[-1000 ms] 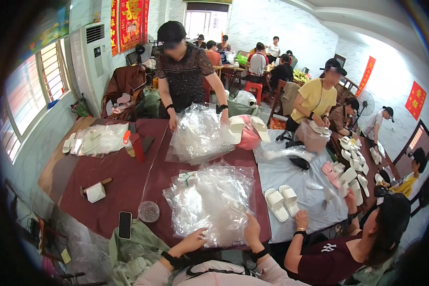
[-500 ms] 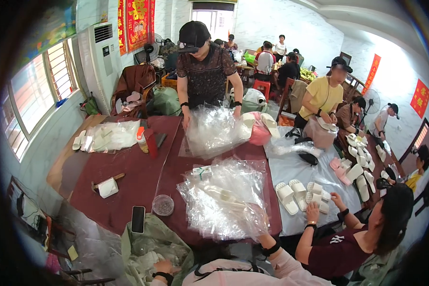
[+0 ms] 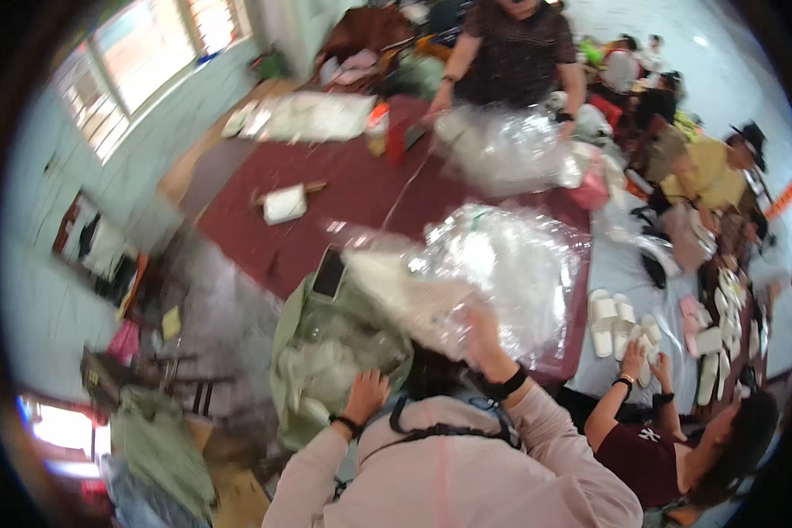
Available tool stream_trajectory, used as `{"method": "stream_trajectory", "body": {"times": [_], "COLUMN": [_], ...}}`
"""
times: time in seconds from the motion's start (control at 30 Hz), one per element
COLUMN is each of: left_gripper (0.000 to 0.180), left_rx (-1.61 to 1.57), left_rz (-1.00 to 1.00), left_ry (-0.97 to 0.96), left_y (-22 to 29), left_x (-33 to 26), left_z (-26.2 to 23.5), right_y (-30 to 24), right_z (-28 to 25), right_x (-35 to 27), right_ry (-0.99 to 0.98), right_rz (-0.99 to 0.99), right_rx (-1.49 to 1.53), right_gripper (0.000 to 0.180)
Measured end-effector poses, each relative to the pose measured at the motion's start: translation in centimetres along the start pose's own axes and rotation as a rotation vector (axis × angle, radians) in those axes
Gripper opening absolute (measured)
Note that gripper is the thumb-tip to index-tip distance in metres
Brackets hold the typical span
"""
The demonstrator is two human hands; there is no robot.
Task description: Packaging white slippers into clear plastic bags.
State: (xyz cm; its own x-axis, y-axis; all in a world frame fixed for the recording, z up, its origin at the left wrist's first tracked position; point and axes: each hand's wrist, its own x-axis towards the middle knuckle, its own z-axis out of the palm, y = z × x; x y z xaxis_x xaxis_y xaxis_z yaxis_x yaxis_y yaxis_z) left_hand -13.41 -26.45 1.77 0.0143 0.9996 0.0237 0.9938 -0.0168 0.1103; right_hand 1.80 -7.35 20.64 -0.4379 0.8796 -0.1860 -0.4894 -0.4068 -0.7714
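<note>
My right hand point(image 3: 481, 336), blurred by motion, grips a clear plastic bag point(image 3: 396, 286) with something pale inside, probably slippers. That bag stretches left from the hand, over the near table edge and toward an open green sack point(image 3: 295, 370). Curled over the sack's near rim is my left hand point(image 3: 367, 396), its fingertips partly hidden. White, plastic-wrapped contents point(image 3: 326, 370) show inside the sack. A pile of clear plastic bags point(image 3: 519, 273) lies on the dark red tablecloth, just beyond my right hand. A black phone point(image 3: 329, 274) rests at the sack's far rim.
Across the table point(image 3: 282, 255) a person point(image 3: 515, 53) handles clear bags point(image 3: 510, 150). At right, a co-worker point(image 3: 647, 449) touches white slippers point(image 3: 623, 317) on a pale sheet. A white block-shaped thing point(image 3: 284, 204) and an orange-capped bottle point(image 3: 377, 128) stand on the table.
My right hand has drawn a filled bag off the pile, leftward toward the sack. My left hand has come up from inside the sack to its rim. The view has tilted and shifted.
</note>
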Motion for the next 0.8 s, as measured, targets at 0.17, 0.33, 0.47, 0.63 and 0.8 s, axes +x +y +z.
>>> {"method": "stream_trajectory", "body": {"times": [0.17,0.33,0.47,0.63,0.8], "left_gripper": [0.045,0.045,0.029,0.027,0.037], "left_rx": [-0.129,-0.160,-0.124,0.026,-0.046], "left_rz": [-0.435,-0.424,-0.327,-0.356,-0.254], "left_ry": [-0.346,-0.249,-0.239,-0.243,-0.228], "left_y": [-0.8,-0.7,0.3,1.0,0.6], "left_x": [-3.9,-8.6,-9.6,-8.5,-7.4], "left_z": [-0.5,5.3,6.3,6.3,5.2], "right_y": [0.1,5.5,9.1,14.4,27.2], "right_z": [0.7,-0.4,-0.8,-0.5,-7.8], "right_x": [2.0,3.0,2.7,2.3,6.8], "right_ry": [-0.016,-0.083,-0.092,-0.021,-0.567], "right_rz": [0.092,0.194,0.475,0.886,0.550], "right_rx": [-0.005,-0.121,-0.276,-0.239,-0.562], "right_gripper": [0.017,0.011,0.015,0.022,0.026]}}
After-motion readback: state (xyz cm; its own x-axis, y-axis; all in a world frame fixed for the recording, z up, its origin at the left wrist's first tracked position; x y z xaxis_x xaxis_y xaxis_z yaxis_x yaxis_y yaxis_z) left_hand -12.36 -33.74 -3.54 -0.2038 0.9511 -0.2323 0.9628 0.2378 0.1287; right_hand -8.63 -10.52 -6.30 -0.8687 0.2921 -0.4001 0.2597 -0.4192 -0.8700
